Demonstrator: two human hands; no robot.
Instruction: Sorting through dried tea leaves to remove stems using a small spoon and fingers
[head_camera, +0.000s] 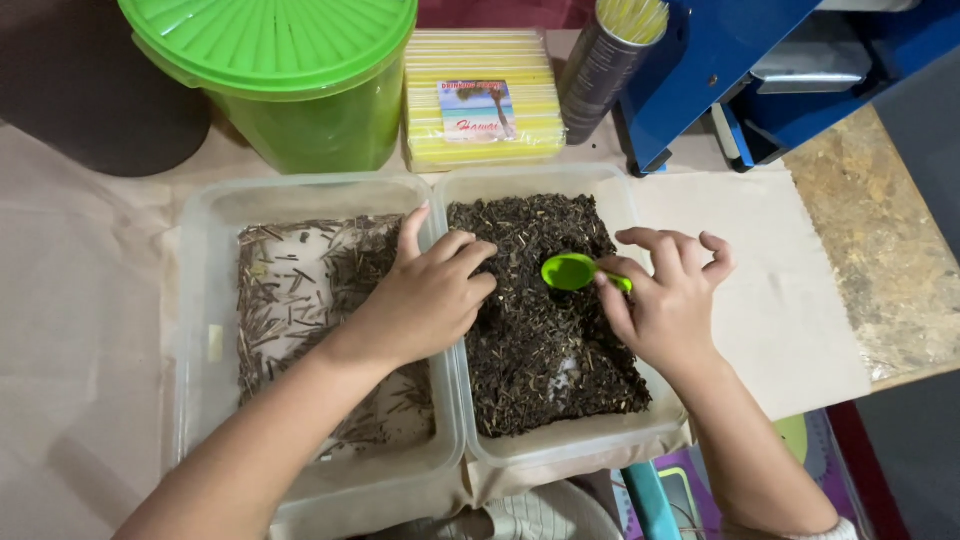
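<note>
Surface: beige surface, two clear tubs.
Right hand: pinches green spoon, light, stiff; hold its handle.
Left hand: loosely curled, fingers in dried tea at 9 o'clock.

left tub: twigs | right tub: dried leaves | bucket behind

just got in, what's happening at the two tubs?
A person works over two clear plastic tubs side by side. The right hand holds a small green spoon over the right tub, which is filled with dark, crumbly dried plant bits. The left hand reaches across the shared rims, fingers in that same material. The left tub holds sparser thin brown stalks.
</note>
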